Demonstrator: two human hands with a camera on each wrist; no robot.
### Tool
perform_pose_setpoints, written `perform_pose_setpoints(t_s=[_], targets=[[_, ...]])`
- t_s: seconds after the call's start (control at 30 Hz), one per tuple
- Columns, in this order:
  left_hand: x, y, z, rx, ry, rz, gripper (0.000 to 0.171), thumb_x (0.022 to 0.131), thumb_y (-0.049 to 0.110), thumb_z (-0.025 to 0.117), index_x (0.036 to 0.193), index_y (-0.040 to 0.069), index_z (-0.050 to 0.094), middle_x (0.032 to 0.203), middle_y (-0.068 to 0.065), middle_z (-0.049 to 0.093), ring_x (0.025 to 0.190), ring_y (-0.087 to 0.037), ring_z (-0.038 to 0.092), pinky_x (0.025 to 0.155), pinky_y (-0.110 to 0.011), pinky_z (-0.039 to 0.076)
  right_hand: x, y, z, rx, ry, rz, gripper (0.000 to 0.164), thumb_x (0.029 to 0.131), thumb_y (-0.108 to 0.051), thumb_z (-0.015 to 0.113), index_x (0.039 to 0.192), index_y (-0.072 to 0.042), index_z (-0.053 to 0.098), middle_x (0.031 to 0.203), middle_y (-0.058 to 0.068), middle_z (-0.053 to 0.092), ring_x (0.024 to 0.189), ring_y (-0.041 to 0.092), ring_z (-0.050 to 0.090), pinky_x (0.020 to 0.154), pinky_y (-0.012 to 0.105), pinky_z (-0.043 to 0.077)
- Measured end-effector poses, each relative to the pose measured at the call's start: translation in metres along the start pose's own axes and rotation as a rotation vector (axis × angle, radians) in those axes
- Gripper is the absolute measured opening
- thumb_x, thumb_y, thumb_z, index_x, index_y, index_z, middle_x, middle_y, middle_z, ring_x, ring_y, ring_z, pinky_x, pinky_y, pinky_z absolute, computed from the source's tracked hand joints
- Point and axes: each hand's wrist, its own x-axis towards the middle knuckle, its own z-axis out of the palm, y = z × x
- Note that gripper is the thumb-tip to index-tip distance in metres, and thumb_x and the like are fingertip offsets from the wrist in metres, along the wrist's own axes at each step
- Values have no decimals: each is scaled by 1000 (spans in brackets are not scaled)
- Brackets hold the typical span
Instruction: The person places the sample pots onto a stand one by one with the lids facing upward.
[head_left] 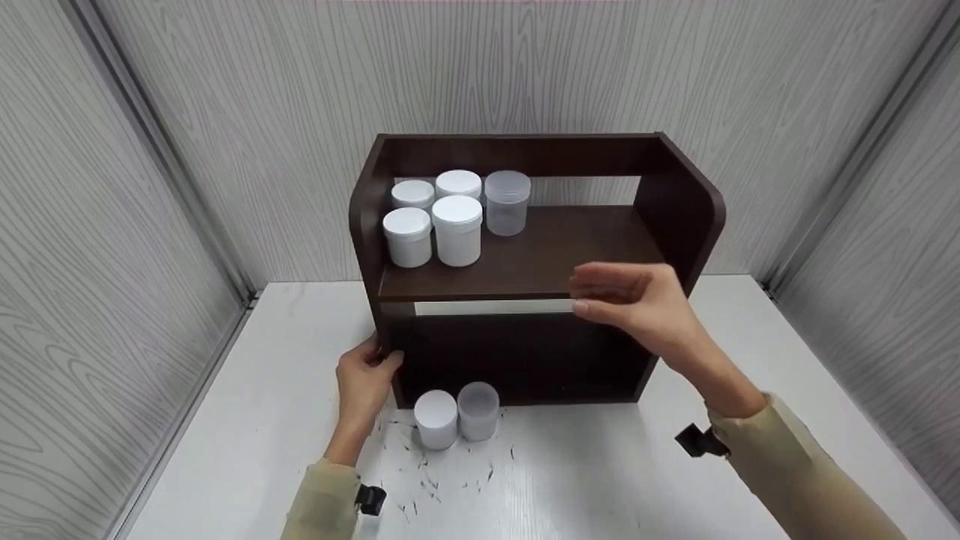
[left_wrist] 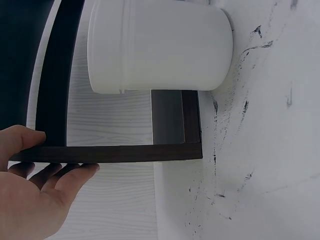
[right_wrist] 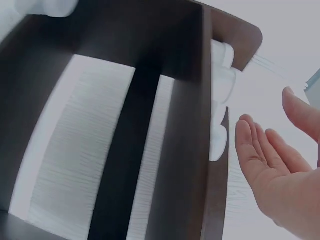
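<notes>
A dark brown two-tier shelf (head_left: 555, 255) stands on the white table. My left hand (head_left: 364, 379) grips the front edge of its left side panel, thumb inside and fingers outside, as the left wrist view also shows. My right hand (head_left: 634, 304) hovers in front of the upper board's right part, fingers bent loosely, holding nothing. On the upper board's left stand several white lidded jars (head_left: 458, 232) and one translucent jar (head_left: 507, 204). In front of the shelf's lower left, a white jar (head_left: 436, 420) and a translucent jar (head_left: 478, 412) stand side by side on the table.
Dark scuff marks (head_left: 427, 480) show on the white tabletop (head_left: 570, 480) near the front jars. Grey wood-grain panels (head_left: 225, 90) enclose the table at the back and both sides. A black clip (head_left: 701, 441) sits at my right cuff.
</notes>
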Motion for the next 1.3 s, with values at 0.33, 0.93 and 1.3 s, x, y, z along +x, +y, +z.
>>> perform_pose_setpoints(t_s=[0.33,0.93,1.3], targets=[[1,4,-2,20,-8,-9,52,94,4,71,143,-9,58,132,-29,67,117,-37,68,85,-23,56,-50,54,3,-58,-62,88,33,88,-3,85,117,8,75,110,21,77,97,20,77,84,29,61],[4,8,-4,20,1,28,56,93,7,74,146,-5,57,136,-25,66,126,-38,65,99,-42,56,-90,135,21,-43,-165,230,35,93,-11,82,120,8,73,112,23,76,99,23,76,87,31,60],[4,7,-3,3,2,29,56,93,6,76,144,-7,58,138,-26,64,127,-41,63,100,-42,55,-92,148,42,-58,-241,216,34,92,-13,82,119,6,75,111,21,76,101,26,75,86,28,59]])
